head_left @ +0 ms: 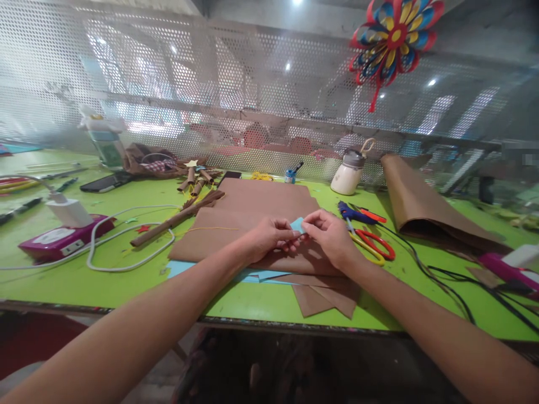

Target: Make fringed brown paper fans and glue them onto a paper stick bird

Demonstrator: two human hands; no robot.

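Note:
Between my two hands is a small piece of light blue paper [297, 225]. My left hand [273, 240] pinches its left side, fingers curled underneath. From the other side, my right hand [329, 234] grips the paper's right edge between thumb and fingers. Both hands hover just over a stack of brown kraft paper [261, 199]. Light blue sheets [181, 269] stick out from under the stack's front edge. A thin yellow string [213, 228] lies across the brown paper, left of my left hand. Red and yellow scissors [379, 247] lie beside my right wrist.
A blue glue gun [356, 213] with a black cord lies to the right, near a rolled brown sheet [433, 196]. Leftward are rolled paper sticks [177, 219], a white cable [89, 252] and a purple power strip [63, 238]. A white bottle [348, 173] stands behind.

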